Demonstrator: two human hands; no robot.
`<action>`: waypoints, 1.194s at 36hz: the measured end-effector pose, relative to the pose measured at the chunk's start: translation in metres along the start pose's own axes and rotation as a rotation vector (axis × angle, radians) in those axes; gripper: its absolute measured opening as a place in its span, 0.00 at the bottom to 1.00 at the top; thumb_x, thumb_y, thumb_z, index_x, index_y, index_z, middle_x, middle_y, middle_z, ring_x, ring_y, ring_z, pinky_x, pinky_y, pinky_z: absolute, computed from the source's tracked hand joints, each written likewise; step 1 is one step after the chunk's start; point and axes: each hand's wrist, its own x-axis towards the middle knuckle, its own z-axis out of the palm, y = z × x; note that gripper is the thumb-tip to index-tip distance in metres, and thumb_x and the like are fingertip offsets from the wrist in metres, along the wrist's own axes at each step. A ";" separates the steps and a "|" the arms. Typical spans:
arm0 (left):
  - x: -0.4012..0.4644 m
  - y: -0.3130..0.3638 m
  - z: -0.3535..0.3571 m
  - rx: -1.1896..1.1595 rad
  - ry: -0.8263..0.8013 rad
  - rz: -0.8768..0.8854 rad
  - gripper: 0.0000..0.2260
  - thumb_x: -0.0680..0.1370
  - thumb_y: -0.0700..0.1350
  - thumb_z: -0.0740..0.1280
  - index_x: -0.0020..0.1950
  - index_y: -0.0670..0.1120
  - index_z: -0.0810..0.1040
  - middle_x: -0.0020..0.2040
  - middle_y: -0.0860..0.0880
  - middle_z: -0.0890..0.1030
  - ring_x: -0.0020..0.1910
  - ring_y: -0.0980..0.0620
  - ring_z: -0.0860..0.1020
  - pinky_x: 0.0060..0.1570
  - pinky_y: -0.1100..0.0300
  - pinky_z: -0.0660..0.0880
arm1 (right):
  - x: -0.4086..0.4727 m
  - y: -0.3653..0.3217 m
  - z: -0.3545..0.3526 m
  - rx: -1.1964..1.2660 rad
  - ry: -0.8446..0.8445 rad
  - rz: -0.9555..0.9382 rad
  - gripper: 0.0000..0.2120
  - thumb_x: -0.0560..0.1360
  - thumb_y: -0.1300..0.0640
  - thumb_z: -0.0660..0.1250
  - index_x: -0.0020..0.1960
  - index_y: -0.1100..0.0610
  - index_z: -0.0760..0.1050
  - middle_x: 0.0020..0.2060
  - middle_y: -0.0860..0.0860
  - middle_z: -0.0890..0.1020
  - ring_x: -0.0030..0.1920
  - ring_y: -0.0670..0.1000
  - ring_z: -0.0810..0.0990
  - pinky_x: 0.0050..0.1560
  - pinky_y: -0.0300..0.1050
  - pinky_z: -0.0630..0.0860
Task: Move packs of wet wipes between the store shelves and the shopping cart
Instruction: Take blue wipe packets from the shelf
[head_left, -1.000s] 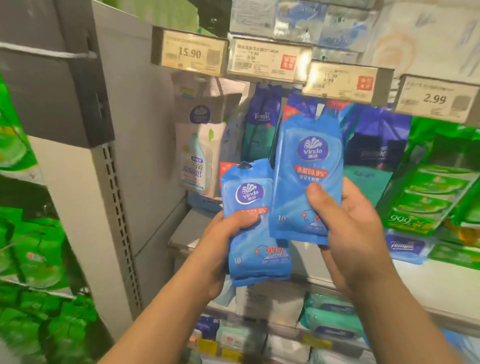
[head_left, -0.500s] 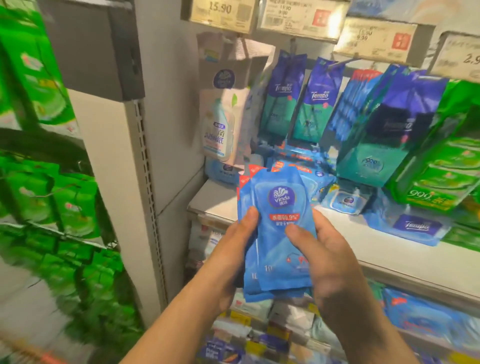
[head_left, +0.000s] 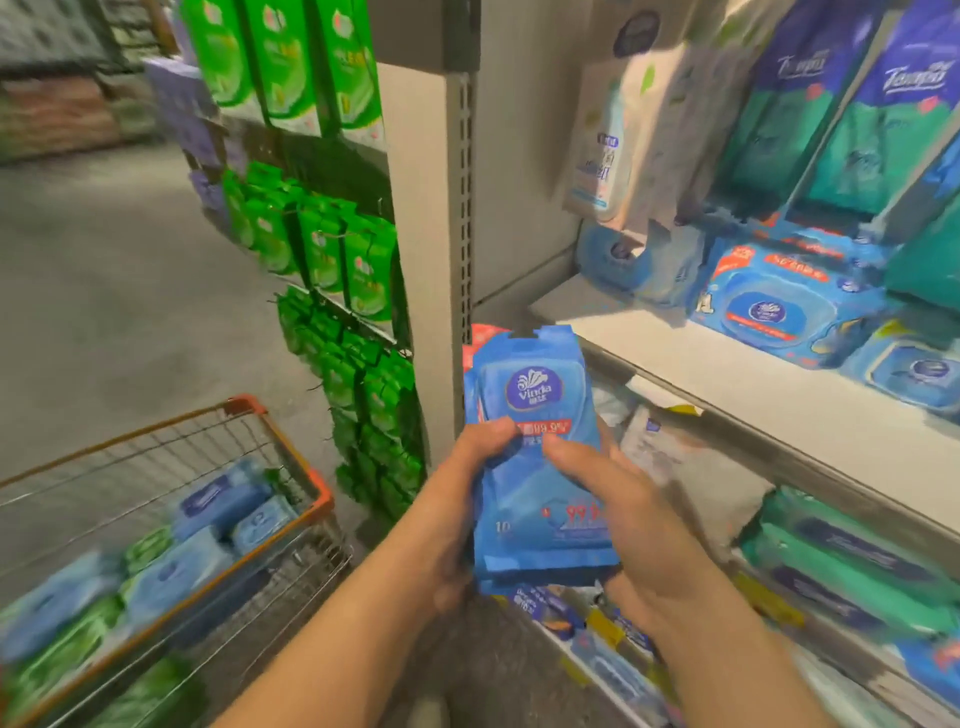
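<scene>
Both hands hold a stack of slim blue wet wipe packs upright in front of the shelf post. My left hand grips the stack's left edge with the thumb on the front. Across the front and right side lies my right hand. The front pack shows a round dark-blue logo and a red band; how many packs lie behind it is hidden. At the lower left stands the wire shopping cart with an orange rim, holding several blue and green wipe packs.
A white shelf at right carries large blue wipe packs, with teal and purple packs hanging above. Lower shelves hold green and blue packs. A grey upright post and green hanging packs stand between shelf and aisle floor.
The two packs have been brought together into one stack and lowered from the hanging hooks. My view has swung left and down, bringing the cart into sight.
</scene>
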 end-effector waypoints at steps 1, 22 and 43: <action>0.001 0.006 0.000 0.062 0.105 -0.014 0.68 0.37 0.57 0.80 0.71 0.27 0.65 0.37 0.26 0.81 0.25 0.64 0.78 0.65 0.54 0.70 | -0.002 0.011 0.003 0.011 -0.011 0.045 0.24 0.71 0.55 0.70 0.67 0.56 0.78 0.58 0.60 0.85 0.56 0.62 0.85 0.52 0.56 0.82; -0.140 -0.076 -0.185 -0.769 0.628 0.223 0.38 0.60 0.52 0.74 0.70 0.44 0.75 0.58 0.40 0.84 0.50 0.43 0.85 0.41 0.54 0.82 | 0.062 0.149 0.206 -0.156 -0.389 0.450 0.40 0.58 0.50 0.79 0.68 0.60 0.77 0.57 0.62 0.85 0.53 0.63 0.86 0.51 0.55 0.82; -0.204 -0.151 -0.389 -0.818 0.830 0.085 0.33 0.64 0.55 0.74 0.68 0.49 0.77 0.57 0.45 0.85 0.53 0.44 0.84 0.45 0.55 0.82 | 0.146 0.304 0.369 -0.289 -0.507 0.705 0.34 0.63 0.54 0.78 0.67 0.60 0.77 0.57 0.63 0.85 0.54 0.64 0.85 0.50 0.56 0.84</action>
